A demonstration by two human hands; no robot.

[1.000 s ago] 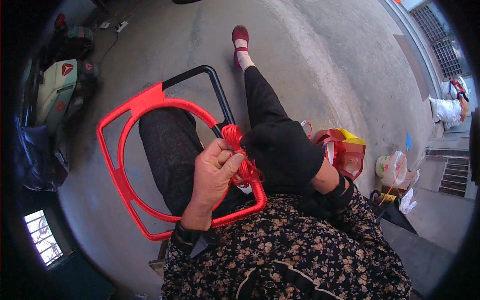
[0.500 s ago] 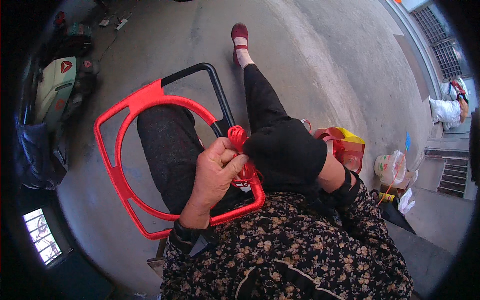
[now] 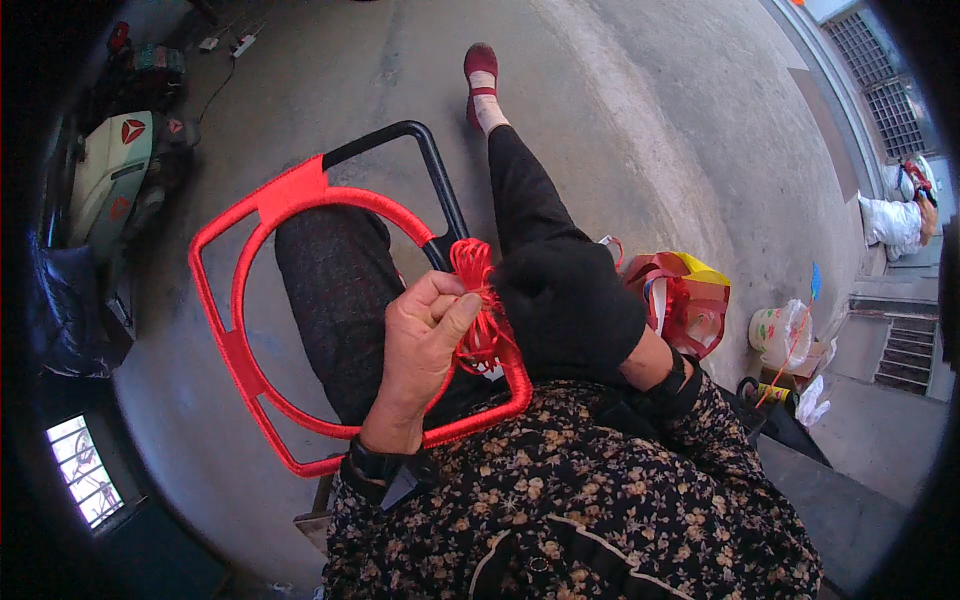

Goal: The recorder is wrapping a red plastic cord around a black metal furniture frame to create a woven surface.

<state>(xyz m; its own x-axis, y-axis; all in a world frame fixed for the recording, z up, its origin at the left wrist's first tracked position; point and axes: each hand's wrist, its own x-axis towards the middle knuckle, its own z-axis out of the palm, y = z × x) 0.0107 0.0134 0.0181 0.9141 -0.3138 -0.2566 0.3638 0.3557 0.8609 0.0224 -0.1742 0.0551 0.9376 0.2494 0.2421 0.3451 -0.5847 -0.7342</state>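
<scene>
My left hand (image 3: 420,350) pinches a looped hank of thin red cord (image 3: 482,338) between thumb and fingers. The hank's loops stand up above the fingertips, and strands hang below. Across my left thigh rests a squarish metal frame (image 3: 290,190) with a ring inside it. Red cord is wound tightly over most of the frame; its far right part is bare black. My right hand (image 3: 560,300) seems covered by a black glove, close to the right side of the hank. Its fingers blend into the dark trousers, so their grip is hidden.
By my right side stands a red and yellow bag (image 3: 690,300). Further right are a white bucket (image 3: 780,335) and a cardboard box (image 3: 812,362). A scooter (image 3: 110,180) is parked at left, with a power strip (image 3: 243,45) on the concrete floor beyond.
The hank's red loops show larger and more spread above my left fingers. My left hand has shifted slightly left, and my right forearm slightly left and down.
</scene>
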